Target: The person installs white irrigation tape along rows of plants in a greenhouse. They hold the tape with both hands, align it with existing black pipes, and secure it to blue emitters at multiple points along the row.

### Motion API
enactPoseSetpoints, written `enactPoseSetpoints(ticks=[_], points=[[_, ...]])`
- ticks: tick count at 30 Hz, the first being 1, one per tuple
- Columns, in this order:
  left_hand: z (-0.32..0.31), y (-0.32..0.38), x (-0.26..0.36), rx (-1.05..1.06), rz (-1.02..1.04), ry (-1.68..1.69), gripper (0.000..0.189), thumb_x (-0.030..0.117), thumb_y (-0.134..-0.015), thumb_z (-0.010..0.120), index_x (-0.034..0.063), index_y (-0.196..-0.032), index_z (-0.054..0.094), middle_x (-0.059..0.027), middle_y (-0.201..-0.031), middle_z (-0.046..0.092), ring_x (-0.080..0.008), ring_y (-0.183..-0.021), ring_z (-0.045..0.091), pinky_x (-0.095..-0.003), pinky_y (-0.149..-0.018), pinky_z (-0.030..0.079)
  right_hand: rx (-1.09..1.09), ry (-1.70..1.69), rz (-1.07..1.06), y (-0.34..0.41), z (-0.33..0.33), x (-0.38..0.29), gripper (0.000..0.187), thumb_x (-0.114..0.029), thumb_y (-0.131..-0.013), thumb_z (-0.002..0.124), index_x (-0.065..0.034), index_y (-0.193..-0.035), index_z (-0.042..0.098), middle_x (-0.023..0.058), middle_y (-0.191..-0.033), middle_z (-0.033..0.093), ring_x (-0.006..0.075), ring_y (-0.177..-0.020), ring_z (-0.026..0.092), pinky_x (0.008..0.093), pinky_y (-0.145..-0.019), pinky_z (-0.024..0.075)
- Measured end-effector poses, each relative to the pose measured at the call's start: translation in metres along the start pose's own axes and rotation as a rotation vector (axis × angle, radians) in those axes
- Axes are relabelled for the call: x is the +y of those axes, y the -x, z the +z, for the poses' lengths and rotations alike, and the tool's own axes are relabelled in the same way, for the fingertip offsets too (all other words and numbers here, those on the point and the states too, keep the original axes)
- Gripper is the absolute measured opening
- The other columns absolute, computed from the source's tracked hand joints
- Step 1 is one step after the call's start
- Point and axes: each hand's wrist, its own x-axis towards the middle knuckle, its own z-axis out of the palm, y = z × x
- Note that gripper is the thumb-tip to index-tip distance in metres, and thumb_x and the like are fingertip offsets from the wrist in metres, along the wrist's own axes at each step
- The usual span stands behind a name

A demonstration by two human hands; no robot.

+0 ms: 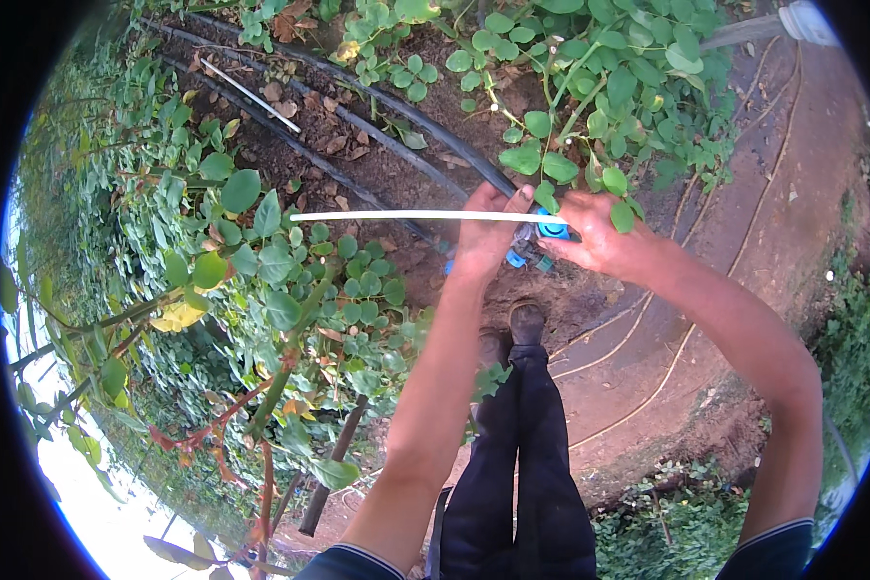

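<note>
My left hand grips the end part of a black plastic hose near the middle of the view. Close on its right, the fingers of my right hand are closed round a blue plastic pipe fitting at the hose's end. A thin white rod runs level across my left hand towards the right fingers; what holds it is unclear. Below the hands, more blue fittings and one with a green part lie close together. Leaves cover part of my right hand.
More black hoses run over leaf-strewn soil. A second white rod lies at upper left. Leafy bushes with thick stems stand left and above. Thin cords or tubes cross the dirt path at right, and a wooden post is at upper right.
</note>
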Motion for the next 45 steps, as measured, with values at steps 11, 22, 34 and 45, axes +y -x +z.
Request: enactPoseSetpoints(ticks=[11,22,34,45], points=[[0.003,0.004,-0.007,0.014,0.035,0.015,0.037,0.032,-0.093,0.067,0.0059,-0.116,0.054,0.0017,-0.100,0.058,-0.0072,-0.088,0.051,-0.0255,-0.077,0.043,-0.107,0.215,-0.031,-0.007,-0.013,-0.013,0.022,-0.014,-0.080,0.069,0.0033,-0.091,0.061,0.0204,-0.084,0.062,0.0392,-0.079,0.064,0.0472,-0.067,0.0513],[0.015,-0.001,0.001,0.049,0.117,0.086,0.034,0.027,-0.093,0.067,0.0041,-0.116,0.056,-0.0025,-0.106,0.063,-0.0106,-0.092,0.058,-0.0281,-0.081,0.048,-0.234,0.186,-0.146,-0.022,-0.050,-0.013,0.027,-0.022,-0.084,0.071,0.0006,-0.086,0.058,0.0170,-0.076,0.059,0.0392,-0.070,0.060,0.0465,-0.060,0.0458],[0.026,0.000,0.012,0.030,0.070,0.140,0.025,0.014,-0.092,0.067,0.0033,-0.113,0.058,-0.0071,-0.100,0.069,-0.0144,-0.093,0.064,-0.0294,-0.087,0.049,0.691,-0.945,0.773,0.048,0.026,-0.043,0.035,-0.035,-0.098,0.059,-0.0022,-0.089,0.067,-0.0025,-0.061,0.053,0.0028,-0.051,0.038,0.0215,-0.048,0.0290],[0.023,-0.004,0.011,0.019,-0.004,0.047,0.031,0.030,-0.095,0.064,0.0045,-0.111,0.058,-0.0046,-0.108,0.064,-0.0104,-0.099,0.057,-0.0286,-0.090,0.045,0.250,-0.587,0.507,0.029,0.019,0.015,0.037,-0.033,-0.100,0.054,0.0030,-0.098,0.061,0.0025,-0.080,0.056,0.0113,-0.075,0.055,0.0298,-0.070,0.0520]])
